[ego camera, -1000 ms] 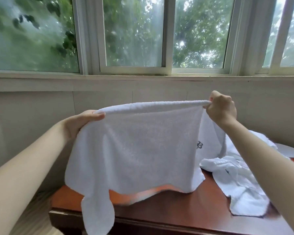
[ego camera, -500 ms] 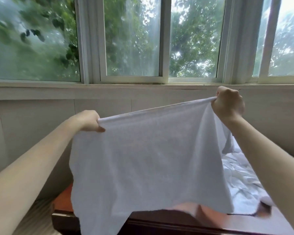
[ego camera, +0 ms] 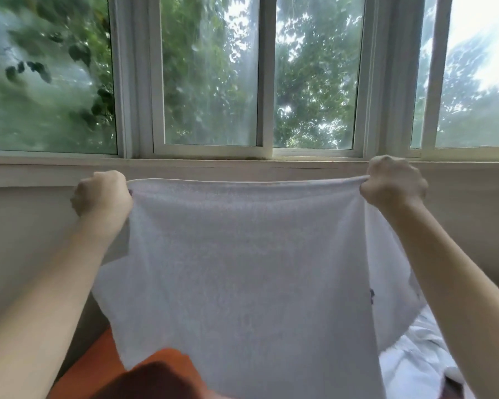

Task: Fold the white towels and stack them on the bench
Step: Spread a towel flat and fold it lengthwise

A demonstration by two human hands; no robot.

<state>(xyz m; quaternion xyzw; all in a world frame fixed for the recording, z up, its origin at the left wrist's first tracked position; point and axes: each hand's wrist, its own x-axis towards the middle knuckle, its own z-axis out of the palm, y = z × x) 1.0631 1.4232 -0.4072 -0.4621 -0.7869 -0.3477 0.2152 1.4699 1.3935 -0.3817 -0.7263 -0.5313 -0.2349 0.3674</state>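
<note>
Compared with the earlier frames, both hands are now higher and level with each other, so the top edge of the towel is pulled straight and almost horizontal just below the window sill, and less of the bench is visible.

At about 9 o'clock, the left hand (ego camera: 103,194) is a closed fist that grips the left top corner of the white towel (ego camera: 242,269). The towel hangs flat between the two hands and fills the middle of the view down to 6 o'clock. Its lower edge seems to be above the reddish wooden bench (ego camera: 98,367), which shows at 7 o'clock; whether the cloth touches the wood I cannot tell. At about 3 o'clock, the right hand (ego camera: 392,184) is also a fist, and it pinches the right top corner. At 5 o'clock, behind the right forearm, a pile of crumpled white towels (ego camera: 409,367) lies on the bench, not yet folded.

I judge that the towel is held wide and tight in order to remove creases and to find its shape before the first fold. No folded stack is visible yet, so the task seems to be at an early stage.
</note>
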